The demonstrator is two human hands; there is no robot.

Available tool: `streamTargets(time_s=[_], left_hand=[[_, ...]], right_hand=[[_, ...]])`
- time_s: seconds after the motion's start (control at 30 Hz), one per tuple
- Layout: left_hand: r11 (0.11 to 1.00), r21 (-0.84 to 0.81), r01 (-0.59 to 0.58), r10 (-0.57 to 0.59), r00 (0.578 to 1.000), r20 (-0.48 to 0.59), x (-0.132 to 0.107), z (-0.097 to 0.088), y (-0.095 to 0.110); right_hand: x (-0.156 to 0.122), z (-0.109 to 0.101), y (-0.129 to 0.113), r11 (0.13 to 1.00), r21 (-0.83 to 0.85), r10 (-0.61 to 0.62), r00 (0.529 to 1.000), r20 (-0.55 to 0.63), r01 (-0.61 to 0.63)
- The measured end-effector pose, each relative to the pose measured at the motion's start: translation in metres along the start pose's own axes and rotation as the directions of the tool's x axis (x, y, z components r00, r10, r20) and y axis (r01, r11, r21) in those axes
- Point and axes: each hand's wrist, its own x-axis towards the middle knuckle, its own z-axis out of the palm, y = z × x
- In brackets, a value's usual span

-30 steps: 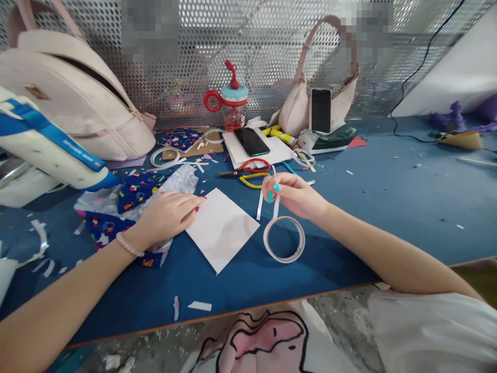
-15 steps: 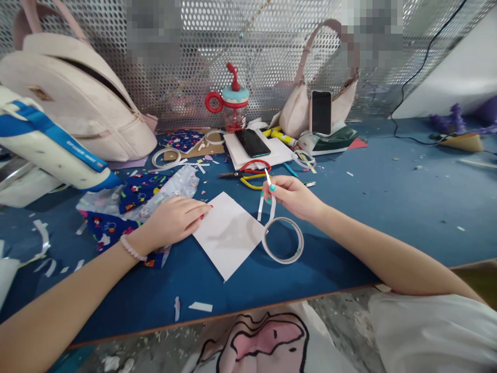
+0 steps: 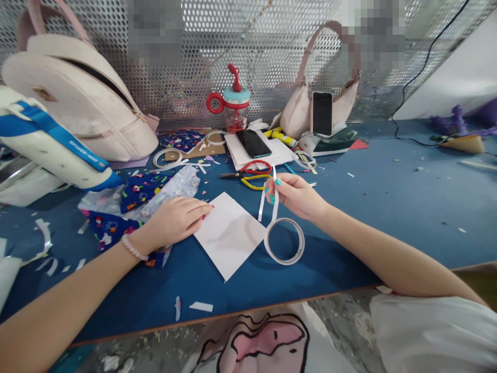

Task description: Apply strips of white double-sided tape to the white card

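A square of white paper lies turned like a diamond on the blue table. My left hand, with a bead bracelet at the wrist, rests its stretched-out fingers on the paper's left corner. Between thumb and fingers, my right hand pinches a narrow strip of white double-sided tape, held up above the paper's right corner. The strip runs down to its roll, which touches the table beside that corner. Another short white strip hangs below the right fingers. Behind the right hand are red-and-yellow-handled scissors.
Patterned blue fabric lies beside my left hand. A phone on white sheets, a red-handled cup, more tape rolls and two bags stand at the back. Paper scraps dot the table near its front edge.
My right hand has risen slightly and turned a little, so the tape's end points more upright. My left hand stays on the paper.
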Motion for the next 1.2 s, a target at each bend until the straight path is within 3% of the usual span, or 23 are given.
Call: streamTargets(time_s=[0.23, 0.47, 0.57, 0.67, 0.73, 0.83, 0.93, 1.07, 1.2], left_hand=[[1.0, -0.009, -0.005, 0.005, 1.0, -0.021, 0.001, 0.0, 0.001], [0.999, -0.018, 0.041, -0.041, 0.999, -0.028, 0.003, 0.001, -0.001], [0.994, -0.075, 0.081, -0.085, 0.995, -0.053, 0.007, -0.005, 0.007], [0.939, -0.31, 0.147, -0.17, 0.984, -0.048, 0.014, -0.017, 0.032], [0.802, -0.565, 0.196, -0.192, 0.979, 0.067, 0.021, -0.026, 0.057], [0.553, -0.787, 0.274, -0.066, 0.956, 0.286, 0.034, -0.036, 0.098], [0.483, -0.843, 0.236, 0.066, 0.95, 0.305, 0.049, -0.038, 0.129], [0.469, -0.88, 0.079, 0.248, 0.944, 0.217, 0.071, -0.035, 0.152], [0.629, -0.769, -0.111, 0.293, 0.95, 0.103, 0.078, -0.035, 0.155]], right_hand=[[-0.002, 0.001, -0.009, 0.995, 0.076, -0.067, 0.997, 0.026, 0.065], [-0.003, 0.003, -0.012, 0.981, 0.134, -0.143, 0.99, 0.017, 0.139], [-0.004, 0.004, -0.015, 0.977, 0.152, -0.156, 0.987, 0.029, 0.15], [-0.006, 0.007, -0.021, 0.975, 0.178, -0.145, 0.989, 0.041, 0.136], [-0.007, 0.009, -0.026, 0.976, 0.177, -0.133, 0.99, 0.046, 0.123], [-0.009, 0.014, -0.032, 0.977, 0.171, -0.141, 0.989, 0.054, 0.13], [-0.01, 0.018, -0.038, 0.972, 0.172, -0.176, 0.98, 0.087, 0.16], [-0.009, 0.018, -0.046, 0.973, 0.143, -0.199, 0.974, 0.106, 0.183], [-0.006, 0.013, -0.052, 0.983, 0.066, -0.18, 0.976, 0.12, 0.173]])
